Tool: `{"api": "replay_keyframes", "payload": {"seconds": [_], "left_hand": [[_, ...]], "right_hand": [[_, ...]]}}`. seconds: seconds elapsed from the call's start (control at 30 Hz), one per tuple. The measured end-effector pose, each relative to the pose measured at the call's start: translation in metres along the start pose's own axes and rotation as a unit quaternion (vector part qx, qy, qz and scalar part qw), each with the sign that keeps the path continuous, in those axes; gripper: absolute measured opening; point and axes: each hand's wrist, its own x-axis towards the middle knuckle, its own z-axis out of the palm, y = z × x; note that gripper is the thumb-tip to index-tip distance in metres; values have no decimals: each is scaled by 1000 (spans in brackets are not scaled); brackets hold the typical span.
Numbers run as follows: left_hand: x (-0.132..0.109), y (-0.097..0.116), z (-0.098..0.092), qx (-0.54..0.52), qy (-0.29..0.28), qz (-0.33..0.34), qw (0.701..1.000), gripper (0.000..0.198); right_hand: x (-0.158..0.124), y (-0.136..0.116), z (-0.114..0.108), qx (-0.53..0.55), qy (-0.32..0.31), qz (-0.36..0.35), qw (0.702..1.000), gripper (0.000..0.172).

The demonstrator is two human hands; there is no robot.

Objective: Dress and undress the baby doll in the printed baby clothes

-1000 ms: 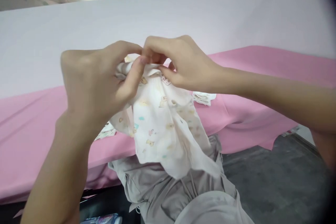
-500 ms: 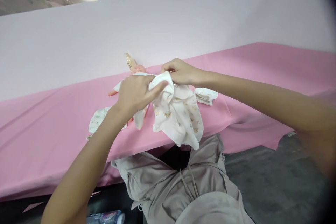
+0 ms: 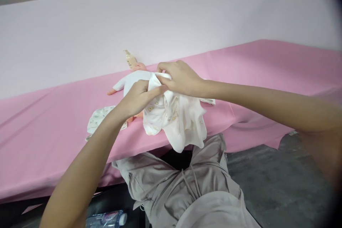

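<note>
A white garment with small printed figures hangs from both hands over the front edge of the pink-covered table. My left hand is closed on its upper left edge, thumb on top. Close beside it, my right hand pinches the top edge of the same cloth. Behind my left hand lies a doll in a white long-sleeved top, one arm stretched to the left; the garment and my hands hide much of it. A folded patterned cloth rests left of the doll, partly behind my left forearm.
Another folded white cloth lies mostly behind my right wrist. At the doll's head is a yellowish packet against the white wall. The pink tablecloth reaches my lap. Below left sits a plastic bottle.
My right hand has come down a little onto the garment's edge, near my left thumb. The garment has swung and spread, and more of the doll's white top shows.
</note>
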Motion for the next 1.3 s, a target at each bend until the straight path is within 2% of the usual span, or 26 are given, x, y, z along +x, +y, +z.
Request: {"api": "replay_keyframes", "payload": {"seconds": [0.07,0.13,0.2,0.27,0.37,0.43,0.5,0.63,0.8,1.03,1.3], "left_hand": [[1,-2,3,20,25,11,999,23],[0,-4,6,45,90,47,994,18],[-2,-2,10,41,142,89,985,28],[-4,2,14,16,151,112,982,40],[-8,7,15,-22,117,103,988,43],[-9,8,13,-21,86,82,993,31],[-12,9,9,12,62,58,996,21],[-19,12,-3,72,18,43,996,30],[-24,19,-16,71,-16,61,995,36],[-26,21,-22,104,-18,44,993,36],[-30,24,-26,143,-17,55,988,36]], "right_hand": [[0,1,0,-37,11,-9,999,22],[0,-1,1,-58,14,-23,998,22],[0,-5,4,-64,12,-37,997,22],[0,-10,7,-64,5,-51,997,23],[1,-16,10,-56,3,-61,997,22],[1,-16,7,-28,-3,-63,998,19],[1,-14,2,27,-40,-73,996,13],[0,-3,-16,162,-165,-82,969,14],[-8,9,-31,262,-219,-25,940,23],[-14,11,-37,260,-239,-4,936,22],[-22,9,-43,243,-266,24,933,22]]}}
